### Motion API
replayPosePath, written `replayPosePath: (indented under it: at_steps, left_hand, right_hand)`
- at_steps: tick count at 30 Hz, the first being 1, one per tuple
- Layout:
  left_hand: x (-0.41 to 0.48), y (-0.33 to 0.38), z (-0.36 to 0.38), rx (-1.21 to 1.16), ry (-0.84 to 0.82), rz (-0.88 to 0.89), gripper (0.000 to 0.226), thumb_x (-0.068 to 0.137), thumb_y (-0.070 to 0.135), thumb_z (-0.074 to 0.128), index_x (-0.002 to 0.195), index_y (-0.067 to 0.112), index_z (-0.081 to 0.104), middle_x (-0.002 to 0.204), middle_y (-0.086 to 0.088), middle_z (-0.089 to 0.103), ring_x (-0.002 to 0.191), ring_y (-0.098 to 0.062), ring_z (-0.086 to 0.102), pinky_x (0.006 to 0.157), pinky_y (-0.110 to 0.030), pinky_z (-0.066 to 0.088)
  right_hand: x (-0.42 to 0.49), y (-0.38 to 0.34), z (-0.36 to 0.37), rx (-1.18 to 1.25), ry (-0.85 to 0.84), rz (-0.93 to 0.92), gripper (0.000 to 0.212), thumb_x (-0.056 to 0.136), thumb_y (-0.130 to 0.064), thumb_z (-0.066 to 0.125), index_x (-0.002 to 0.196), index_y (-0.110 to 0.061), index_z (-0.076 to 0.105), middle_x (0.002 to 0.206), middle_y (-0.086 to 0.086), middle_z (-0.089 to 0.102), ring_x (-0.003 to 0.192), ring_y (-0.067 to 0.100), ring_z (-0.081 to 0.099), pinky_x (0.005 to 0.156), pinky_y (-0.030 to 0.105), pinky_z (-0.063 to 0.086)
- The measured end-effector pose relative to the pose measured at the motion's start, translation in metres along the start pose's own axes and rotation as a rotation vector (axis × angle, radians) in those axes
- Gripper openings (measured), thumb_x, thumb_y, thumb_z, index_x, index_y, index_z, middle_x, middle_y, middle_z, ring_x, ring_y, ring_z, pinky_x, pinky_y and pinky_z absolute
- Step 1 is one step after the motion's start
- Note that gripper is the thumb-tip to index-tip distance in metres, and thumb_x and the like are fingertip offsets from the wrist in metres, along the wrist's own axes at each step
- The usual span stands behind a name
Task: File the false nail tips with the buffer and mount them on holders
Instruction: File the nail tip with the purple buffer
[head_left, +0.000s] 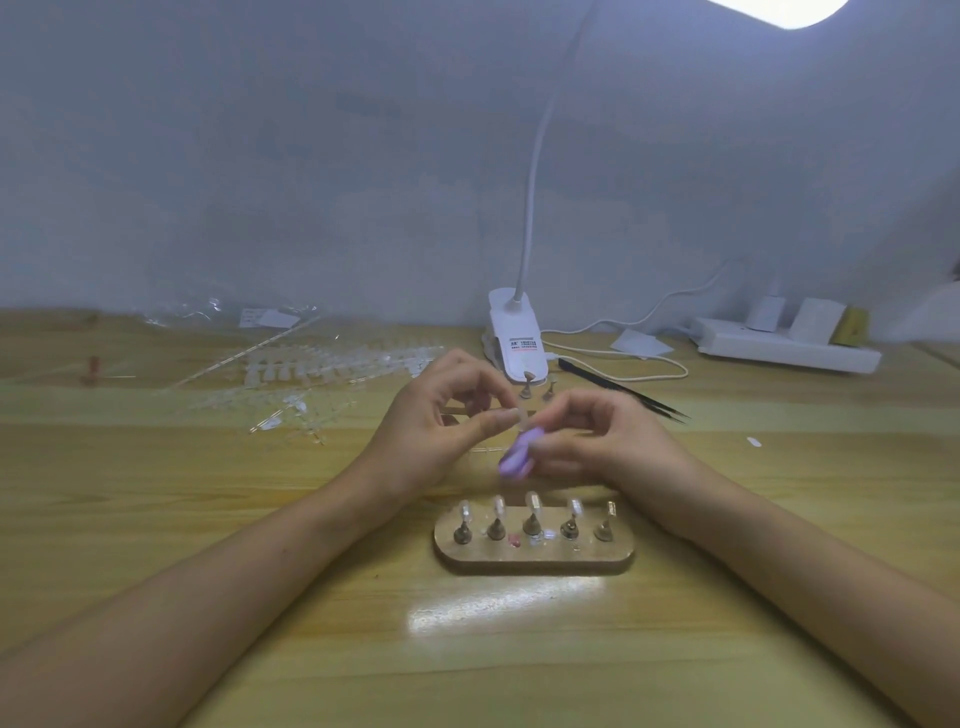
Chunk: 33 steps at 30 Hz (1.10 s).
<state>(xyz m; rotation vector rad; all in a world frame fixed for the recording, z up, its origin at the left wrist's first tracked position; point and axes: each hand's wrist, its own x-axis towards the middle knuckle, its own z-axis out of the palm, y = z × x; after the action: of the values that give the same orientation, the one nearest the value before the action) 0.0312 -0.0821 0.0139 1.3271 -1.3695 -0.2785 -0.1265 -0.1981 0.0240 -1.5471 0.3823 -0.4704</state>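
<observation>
Left hand (441, 415) pinches a barely discernible clear nail tip (521, 415); right hand (597, 441) grips the purple buffer (514, 457), largely hidden by fingers.

a wooden tabletop (208, 519) runs to a pale wall (260, 156). a white clip lamp (514, 338) stands at the far middle, its thin neck rising to a lit head (779, 10) at the top right. a white cable (623, 358) loops beside its base, near a slip of white paper (641, 343). black tweezers (623, 389) lie just right of the lamp. far right sits a white power strip (784, 348) with a plug (763, 312) in it. far left lie clear plastic bags (208, 312) and a small red object (92, 366).
</observation>
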Motion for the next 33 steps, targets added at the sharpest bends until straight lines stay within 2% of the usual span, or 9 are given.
replayPosePath:
  at_steps: [7,11,14,17,21,24,27,30,33]
  left_hand:
    - [0.0004,-0.0011,-0.0006,0.024,0.007,-0.001,0.012,0.082,0.015,0.074,0.079,0.025,0.066,0.083,0.008,0.05,0.073,-0.001,0.051,0.074,-0.012,0.04]
    - [-0.0003,0.0019,-0.0009,-0.01,-0.022,-0.015,0.005,0.079,0.024,0.072,0.08,0.024,0.066,0.083,0.003,0.05,0.074,-0.003,0.05,0.076,-0.012,0.04]
    - [0.0,0.0004,-0.0014,0.025,-0.032,-0.013,0.011,0.083,0.013,0.073,0.081,0.021,0.066,0.085,0.002,0.051,0.075,-0.006,0.051,0.079,-0.017,0.041]
    - [0.0001,-0.0001,-0.0008,-0.004,-0.02,-0.017,0.014,0.084,0.011,0.072,0.08,0.023,0.066,0.083,0.005,0.051,0.073,-0.003,0.05,0.077,-0.013,0.039]
    - [-0.0002,-0.0017,-0.0014,0.008,-0.037,-0.002,0.015,0.084,0.011,0.073,0.08,0.024,0.066,0.084,0.002,0.053,0.073,-0.004,0.051,0.077,-0.013,0.04]
    - [0.0,-0.0016,-0.0009,-0.01,-0.016,-0.039,0.006,0.081,0.023,0.072,0.079,0.025,0.067,0.083,0.006,0.052,0.074,-0.003,0.052,0.078,-0.013,0.04]
    - [-0.0001,-0.0011,-0.0002,0.002,-0.016,-0.025,0.006,0.08,0.024,0.07,0.078,0.028,0.066,0.082,0.003,0.053,0.074,-0.002,0.052,0.077,-0.012,0.04]
    - [-0.0006,-0.0021,-0.0011,-0.005,-0.02,-0.039,0.012,0.084,0.018,0.073,0.079,0.026,0.066,0.082,0.004,0.052,0.073,0.0,0.051,0.076,-0.01,0.039]
    - [-0.0004,-0.0012,-0.0013,0.01,-0.029,-0.031,0.008,0.082,0.019,0.073,0.079,0.024,0.066,0.082,0.002,0.052,0.074,-0.002,0.051,0.077,-0.013,0.039]
  right_hand:
    - [0.0006,0.0012,0.0009,-0.015,-0.007,-0.003,0.013,0.08,-0.006,0.075,0.091,-0.003,0.068,0.098,0.021,0.074,0.095,0.035,0.073,0.08,0.033,0.061]
    - [0.0021,0.0027,-0.0017,0.078,0.101,-0.045,0.021,0.074,-0.015,0.075,0.091,-0.004,0.069,0.092,0.016,0.076,0.088,0.026,0.072,0.077,0.027,0.06]
    - [0.0008,0.0023,0.0006,-0.001,-0.042,-0.024,0.017,0.075,-0.015,0.078,0.087,-0.006,0.071,0.094,0.018,0.076,0.09,0.029,0.074,0.079,0.031,0.06]
    - [0.0025,0.0046,-0.0029,0.102,0.113,-0.055,0.019,0.074,-0.014,0.075,0.089,-0.004,0.07,0.091,0.015,0.076,0.088,0.028,0.072,0.079,0.029,0.06]
    - [0.0009,0.0055,-0.0003,-0.024,-0.013,-0.044,0.021,0.075,-0.014,0.078,0.091,-0.001,0.07,0.094,0.019,0.075,0.09,0.03,0.074,0.078,0.032,0.061]
    - [0.0022,0.0059,-0.0039,0.074,0.138,-0.082,0.028,0.072,-0.017,0.075,0.094,0.0,0.068,0.094,0.018,0.075,0.089,0.024,0.073,0.079,0.029,0.058]
    - [0.0003,0.0047,-0.0012,-0.025,-0.006,-0.057,0.027,0.074,-0.018,0.077,0.092,0.001,0.069,0.091,0.018,0.075,0.088,0.027,0.074,0.078,0.03,0.059]
    - [0.002,0.0058,-0.0023,0.084,0.111,-0.076,0.023,0.074,-0.015,0.074,0.092,-0.001,0.069,0.091,0.016,0.075,0.088,0.025,0.072,0.077,0.026,0.059]
    - [0.0006,0.0044,-0.0001,-0.001,0.01,-0.051,0.018,0.076,-0.013,0.076,0.088,-0.001,0.07,0.089,0.016,0.075,0.086,0.025,0.074,0.076,0.028,0.059]
